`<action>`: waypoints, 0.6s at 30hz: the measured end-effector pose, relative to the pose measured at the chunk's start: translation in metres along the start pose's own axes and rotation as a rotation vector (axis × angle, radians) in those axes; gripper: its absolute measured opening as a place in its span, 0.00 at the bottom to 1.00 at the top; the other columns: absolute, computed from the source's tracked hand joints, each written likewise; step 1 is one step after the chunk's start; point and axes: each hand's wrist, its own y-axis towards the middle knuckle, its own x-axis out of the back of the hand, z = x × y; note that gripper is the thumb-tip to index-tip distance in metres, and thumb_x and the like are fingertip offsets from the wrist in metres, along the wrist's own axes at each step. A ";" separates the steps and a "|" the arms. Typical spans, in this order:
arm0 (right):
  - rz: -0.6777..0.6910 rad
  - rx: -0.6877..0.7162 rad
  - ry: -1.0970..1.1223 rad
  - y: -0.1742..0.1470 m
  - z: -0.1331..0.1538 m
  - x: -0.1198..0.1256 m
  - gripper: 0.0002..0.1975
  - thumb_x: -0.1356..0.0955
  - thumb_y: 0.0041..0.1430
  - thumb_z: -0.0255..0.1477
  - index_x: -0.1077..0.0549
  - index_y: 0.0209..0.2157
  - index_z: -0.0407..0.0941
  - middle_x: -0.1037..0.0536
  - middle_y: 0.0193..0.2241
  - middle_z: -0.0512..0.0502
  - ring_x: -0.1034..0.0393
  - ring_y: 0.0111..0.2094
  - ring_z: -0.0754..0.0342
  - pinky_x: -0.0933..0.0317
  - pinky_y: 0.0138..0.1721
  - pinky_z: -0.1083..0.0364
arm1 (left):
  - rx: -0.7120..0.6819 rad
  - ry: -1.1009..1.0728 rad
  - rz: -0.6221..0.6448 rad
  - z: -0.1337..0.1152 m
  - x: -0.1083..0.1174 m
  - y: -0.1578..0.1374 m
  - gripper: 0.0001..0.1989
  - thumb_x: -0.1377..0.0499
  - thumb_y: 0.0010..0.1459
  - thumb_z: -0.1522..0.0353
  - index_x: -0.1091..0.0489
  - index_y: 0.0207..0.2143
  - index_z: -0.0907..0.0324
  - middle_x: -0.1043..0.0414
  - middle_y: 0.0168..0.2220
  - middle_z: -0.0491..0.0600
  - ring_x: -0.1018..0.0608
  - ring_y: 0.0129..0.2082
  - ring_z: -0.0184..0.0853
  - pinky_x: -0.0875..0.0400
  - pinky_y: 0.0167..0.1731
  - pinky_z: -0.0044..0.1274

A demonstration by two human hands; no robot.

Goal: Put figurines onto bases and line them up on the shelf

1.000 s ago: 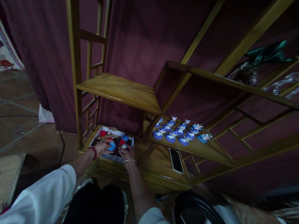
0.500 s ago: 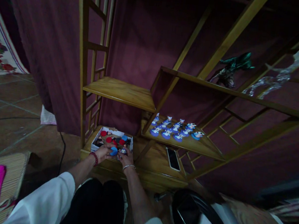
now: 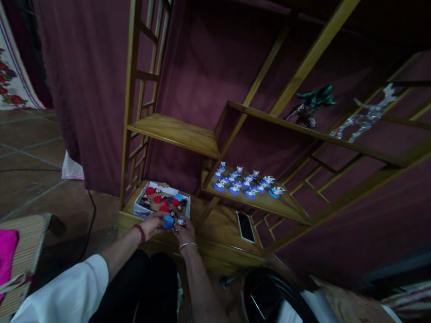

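Observation:
Over the front edge of an open cardboard box (image 3: 141,210), both hands are close together. My left hand (image 3: 151,226), with a red bead bracelet, is closed on a round blue disc base (image 3: 168,222). My right hand (image 3: 186,233), wearing a light bangle, pinches a small white-and-dark figurine (image 3: 181,221). Whether the disc and the figurine are joined cannot be made out. Inside the box lie small dark figurines with red discs (image 3: 157,199), plus a blue disc (image 3: 178,197) towards the back right.
Several small figurines (image 3: 235,187) on blue-purple bases stand on the shelf board (image 3: 272,208) to the right. Below it lies a phone (image 3: 246,226). Higher up are a green-and-dark statue (image 3: 310,105) and a clear deer figure (image 3: 366,114). A black round stool (image 3: 262,301) stands at lower right.
Both hands have drawn slightly back from the box, with the blue disc and figurine still in them. The view has shifted a little.

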 end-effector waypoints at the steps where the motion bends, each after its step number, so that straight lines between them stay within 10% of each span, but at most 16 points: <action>1: -0.002 0.003 0.001 -0.003 0.001 0.001 0.21 0.31 0.24 0.24 0.32 0.29 0.45 0.28 0.22 0.55 0.34 0.23 0.58 0.38 0.24 0.58 | -0.003 0.003 0.001 0.001 -0.001 -0.002 0.17 0.46 0.40 0.84 0.35 0.35 0.64 0.30 0.30 0.51 0.26 0.30 0.33 0.30 0.30 0.25; 18: 0.011 0.078 -0.087 -0.037 0.029 0.003 0.21 0.31 0.26 0.24 0.31 0.30 0.44 0.29 0.21 0.55 0.35 0.24 0.58 0.39 0.24 0.59 | -0.096 0.017 0.058 0.007 -0.020 -0.028 0.19 0.44 0.40 0.85 0.33 0.37 0.64 0.28 0.29 0.49 0.26 0.30 0.31 0.31 0.31 0.23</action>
